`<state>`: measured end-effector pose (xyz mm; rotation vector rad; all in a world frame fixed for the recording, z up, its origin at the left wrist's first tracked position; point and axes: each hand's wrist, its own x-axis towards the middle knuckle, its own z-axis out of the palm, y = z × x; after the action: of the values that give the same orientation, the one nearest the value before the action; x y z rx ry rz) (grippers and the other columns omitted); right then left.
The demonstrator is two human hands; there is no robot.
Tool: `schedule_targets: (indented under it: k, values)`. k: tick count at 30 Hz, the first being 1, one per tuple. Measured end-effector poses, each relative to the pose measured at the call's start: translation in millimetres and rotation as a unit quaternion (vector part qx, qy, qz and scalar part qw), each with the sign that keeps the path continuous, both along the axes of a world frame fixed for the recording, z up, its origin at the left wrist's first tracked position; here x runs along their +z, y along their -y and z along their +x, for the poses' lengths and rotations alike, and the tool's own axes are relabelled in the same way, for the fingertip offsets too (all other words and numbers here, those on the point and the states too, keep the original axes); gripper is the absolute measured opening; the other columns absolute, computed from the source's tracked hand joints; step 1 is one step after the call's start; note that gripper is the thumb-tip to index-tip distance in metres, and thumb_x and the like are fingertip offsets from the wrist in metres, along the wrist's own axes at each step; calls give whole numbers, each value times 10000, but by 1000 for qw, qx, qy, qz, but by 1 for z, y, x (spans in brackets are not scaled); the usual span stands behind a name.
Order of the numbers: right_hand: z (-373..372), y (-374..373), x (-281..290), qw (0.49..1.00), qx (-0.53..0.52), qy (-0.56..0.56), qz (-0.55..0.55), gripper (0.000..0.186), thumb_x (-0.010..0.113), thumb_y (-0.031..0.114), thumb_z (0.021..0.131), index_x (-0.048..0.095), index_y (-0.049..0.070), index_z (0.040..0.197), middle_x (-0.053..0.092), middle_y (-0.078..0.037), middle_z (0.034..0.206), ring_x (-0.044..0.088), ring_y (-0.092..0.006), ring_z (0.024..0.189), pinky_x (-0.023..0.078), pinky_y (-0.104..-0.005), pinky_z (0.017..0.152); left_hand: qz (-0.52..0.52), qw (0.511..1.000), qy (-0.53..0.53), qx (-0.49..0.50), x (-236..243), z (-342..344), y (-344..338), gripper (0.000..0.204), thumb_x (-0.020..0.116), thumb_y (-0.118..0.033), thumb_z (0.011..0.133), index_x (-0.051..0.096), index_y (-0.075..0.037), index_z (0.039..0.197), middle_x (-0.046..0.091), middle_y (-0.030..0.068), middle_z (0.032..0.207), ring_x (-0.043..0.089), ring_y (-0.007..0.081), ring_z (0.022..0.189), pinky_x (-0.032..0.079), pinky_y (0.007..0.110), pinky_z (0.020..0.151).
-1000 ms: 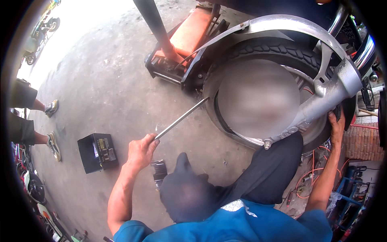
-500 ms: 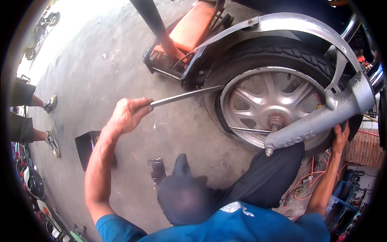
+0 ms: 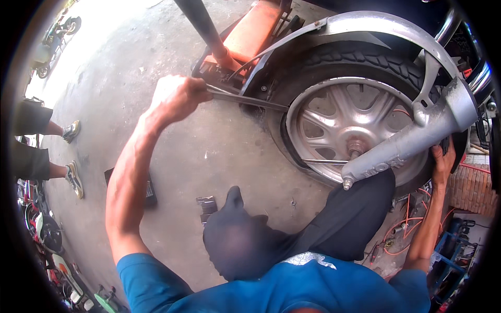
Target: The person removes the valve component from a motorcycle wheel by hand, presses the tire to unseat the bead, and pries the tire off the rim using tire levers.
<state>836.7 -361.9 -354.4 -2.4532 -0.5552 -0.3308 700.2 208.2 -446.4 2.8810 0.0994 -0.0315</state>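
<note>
My left hand (image 3: 180, 96) grips a flat metal lever (image 3: 245, 100), whose far end meets the left edge of a silver spoked wheel (image 3: 360, 122) inside a black tyre (image 3: 339, 62). A second metal bar (image 3: 321, 161) lies across the lower left of the rim. My right hand (image 3: 441, 163) holds the tyre at its right side, fingers partly hidden behind it. A silver fork leg (image 3: 399, 146) crosses the wheel, and an arched metal brace (image 3: 381, 27) spans above it. My dark-trousered knee sits just below the wheel.
An orange floor jack (image 3: 249, 34) stands behind the wheel. A person's legs (image 3: 31, 161) are at left, near parked motorbikes (image 3: 47, 235). A black box (image 3: 148, 193) is behind my left arm; a dark small object (image 3: 206, 207) lies on the floor. Orange hose (image 3: 407, 221) coils at right.
My left hand has risen a long way, swinging the lever from slanting upward to slanting slightly downward toward the rim. My right hand stays at the tyre's right side.
</note>
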Motion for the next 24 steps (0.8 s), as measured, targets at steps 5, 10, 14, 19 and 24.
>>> schedule_targets:
  k: [5, 10, 14, 19, 24]
  values:
    - [-3, 11, 8, 1000, 4, -7, -12, 777, 642, 507, 839, 482, -85, 1318, 577, -189, 1255, 529, -266, 1167, 355, -339, 1020, 2, 997, 79, -12, -14, -43, 34, 227, 680, -265, 840, 614, -73, 738, 587, 145, 605, 597, 355, 598, 474, 429, 567]
    - [-5, 23, -28, 999, -2, 16, 40, 786, 663, 516, 834, 482, -64, 1333, 573, -167, 1268, 524, -254, 1171, 362, -333, 1015, -45, 997, 70, -3, -21, -21, -4, 322, 693, -363, 840, 635, -63, 740, 574, 146, 575, 592, 346, 568, 469, 416, 562]
    - [-3, 32, -21, 998, -7, -25, 49, 798, 678, 510, 827, 473, -65, 1342, 563, -157, 1277, 511, -247, 1187, 350, -331, 1024, -12, 997, 73, -24, -20, 4, -12, 346, 692, -466, 812, 690, -121, 789, 625, 120, 609, 631, 320, 594, 501, 405, 591]
    - [1, 45, -16, 999, -19, -23, 24, 759, 650, 505, 844, 489, -72, 1310, 547, -175, 1287, 504, -266, 1186, 336, -351, 1032, 25, 995, 66, -72, -42, 35, -23, 361, 713, -475, 780, 710, -116, 807, 608, 128, 589, 628, 324, 588, 496, 404, 581]
    - [5, 71, -21, 999, -8, -29, -23, 739, 637, 496, 851, 494, -76, 1297, 543, -191, 1287, 496, -280, 1200, 329, -364, 1037, 8, 985, 95, -146, -72, 63, -42, 474, 694, -543, 771, 634, -77, 706, 532, 122, 539, 563, 344, 546, 443, 417, 540]
